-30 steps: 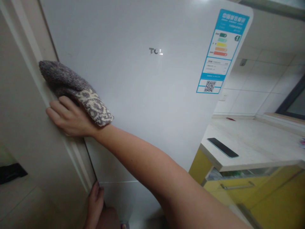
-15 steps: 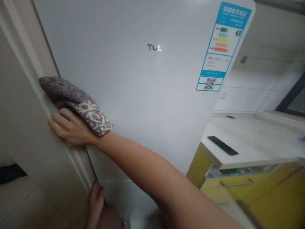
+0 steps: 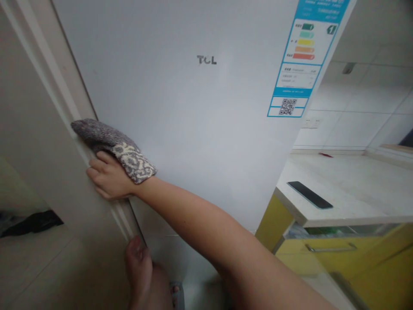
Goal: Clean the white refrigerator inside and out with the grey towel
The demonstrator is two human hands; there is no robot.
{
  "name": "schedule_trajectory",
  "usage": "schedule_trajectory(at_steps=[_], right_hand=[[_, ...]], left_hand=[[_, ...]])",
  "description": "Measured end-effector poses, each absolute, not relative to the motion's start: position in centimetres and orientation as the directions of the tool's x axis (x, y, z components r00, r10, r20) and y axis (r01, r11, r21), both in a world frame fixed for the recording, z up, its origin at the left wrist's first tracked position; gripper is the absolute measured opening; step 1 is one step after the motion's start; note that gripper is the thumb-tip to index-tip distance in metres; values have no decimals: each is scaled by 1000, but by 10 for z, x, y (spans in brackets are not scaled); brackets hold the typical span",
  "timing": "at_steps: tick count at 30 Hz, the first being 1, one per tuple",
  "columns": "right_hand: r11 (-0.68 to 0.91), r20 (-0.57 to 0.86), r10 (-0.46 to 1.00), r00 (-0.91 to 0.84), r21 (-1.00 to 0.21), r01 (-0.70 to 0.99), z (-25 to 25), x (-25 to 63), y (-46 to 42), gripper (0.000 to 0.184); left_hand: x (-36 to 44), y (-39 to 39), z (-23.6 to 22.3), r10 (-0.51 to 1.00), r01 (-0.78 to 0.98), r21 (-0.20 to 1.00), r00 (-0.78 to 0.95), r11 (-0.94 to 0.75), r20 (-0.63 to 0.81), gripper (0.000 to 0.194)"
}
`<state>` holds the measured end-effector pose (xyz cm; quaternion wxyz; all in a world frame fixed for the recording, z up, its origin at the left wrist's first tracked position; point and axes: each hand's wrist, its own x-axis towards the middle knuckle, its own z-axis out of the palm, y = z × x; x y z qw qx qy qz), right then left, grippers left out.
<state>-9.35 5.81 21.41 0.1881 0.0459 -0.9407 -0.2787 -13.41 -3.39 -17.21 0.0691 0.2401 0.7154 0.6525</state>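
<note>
My right hand [image 3: 108, 178] reaches across to the left edge of a white fridge door [image 3: 193, 129] and presses a grey patterned cloth [image 3: 109, 144] against it. The cloth is bunched over my fingers and lies where the fridge meets a beige door frame [image 3: 64, 99]. Lower down, my left hand [image 3: 139, 269] rests with its fingers stretched up against the foot of that frame, beside the gap between the fridge's upper and lower doors. It holds nothing.
A blue energy label [image 3: 300, 64] is stuck to the fridge's upper right. To the right, a pale counter [image 3: 355, 193] carries a dark phone [image 3: 309, 194] above yellow drawers with a metal handle [image 3: 331, 247]. A black object [image 3: 35, 221] lies on the floor at left.
My right hand has slid the cloth down the fridge's left edge. The view has shifted slightly, and my left hand has moved a little to the right at the frame's foot.
</note>
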Motion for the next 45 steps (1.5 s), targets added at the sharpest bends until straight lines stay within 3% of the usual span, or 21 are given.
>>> schedule_trajectory(at_steps=[3, 6, 8, 10, 20, 29, 37, 45], right_hand=[[865, 306, -163, -938, 501, 13, 217, -90, 58, 31], [882, 299, -190, -935, 470, -29, 216, -89, 60, 30], [891, 326, -206, -923, 452, -39, 215, -91, 62, 29], [895, 329, -202, -923, 445, -37, 213, -95, 64, 28], [900, 370, -247, -896, 431, -70, 207, -99, 70, 26], [893, 354, -232, -906, 446, -55, 206, -103, 70, 26], [897, 388, -263, -883, 436, -76, 205, -97, 72, 27], [907, 376, -258, -890, 412, -89, 206, -98, 72, 27]], left_hand=[[-98, -50, -88, 347, 496, 864, -799, -82, 492, 39], [-69, -63, 9, 173, 837, 499, -469, -224, 866, 11], [-56, -69, 60, 96, 918, 297, -281, -263, 955, 9], [-48, -72, 92, 118, 923, 240, -213, -301, 970, 15], [-37, -74, 120, 208, 916, 173, -102, -362, 973, 20], [-38, -69, 118, 197, 959, 106, -54, -264, 979, 10], [-47, -74, 112, 186, 930, 262, -219, -257, 958, 7], [-44, -76, 114, 197, 930, 143, -78, -339, 977, 13]])
